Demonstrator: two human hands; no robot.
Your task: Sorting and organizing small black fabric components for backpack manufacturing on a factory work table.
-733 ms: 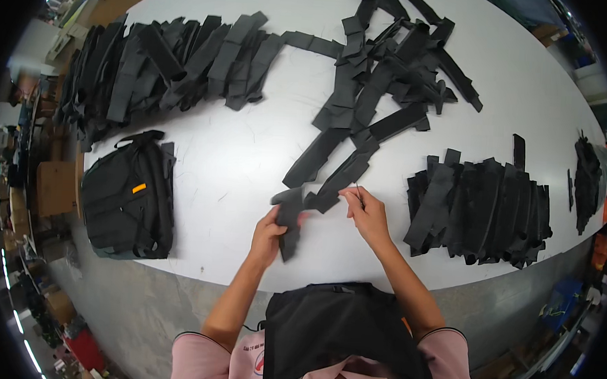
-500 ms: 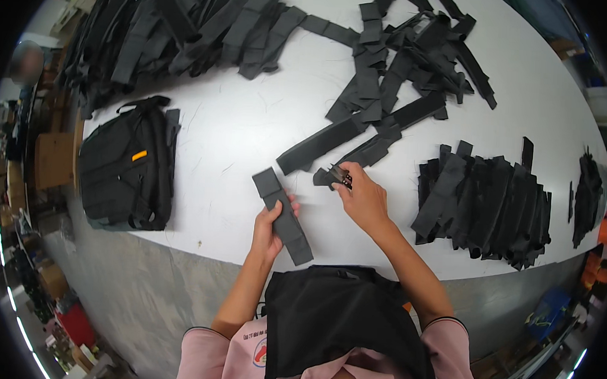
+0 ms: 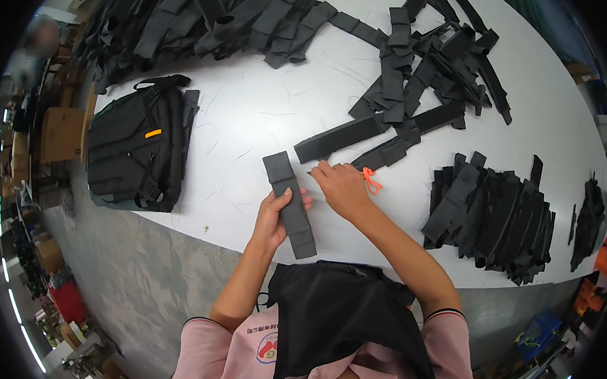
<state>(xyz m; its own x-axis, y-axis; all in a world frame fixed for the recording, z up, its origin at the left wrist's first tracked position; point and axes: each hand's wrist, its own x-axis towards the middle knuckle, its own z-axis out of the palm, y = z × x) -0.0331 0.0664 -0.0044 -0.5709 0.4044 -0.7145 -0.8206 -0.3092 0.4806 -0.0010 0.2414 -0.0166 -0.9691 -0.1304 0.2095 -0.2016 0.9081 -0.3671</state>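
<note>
My left hand [image 3: 272, 215] grips a flat dark-grey fabric strip [image 3: 300, 229], thumb on top and fingers behind. Stitched cross-seams divide the strip into sections, and it stands tilted over the table's near edge. To the right, my right hand [image 3: 344, 190] is closed round small thread snips. They are mostly hidden; only a dark tip [image 3: 310, 173] pokes out past the fingertips, and an orange cord loop [image 3: 370, 181] hangs out behind the hand. This hand is apart from the held strip. Just beyond it lie a long black strip [image 3: 340, 138] and a folded grey one [image 3: 388, 151].
Strips lie in a tangled heap [image 3: 433, 73] at the far right and a long row [image 3: 209, 27] at the far left. A bundled stack [image 3: 491, 216] sits at right. A black backpack [image 3: 135, 146] lies at left on the white table [image 3: 242, 121], among loose threads.
My right hand has turned over, hiding the snips that showed earlier, and the orange cord has come into sight. The left hand still holds the strip, now slightly more upright. The view has shifted.
</note>
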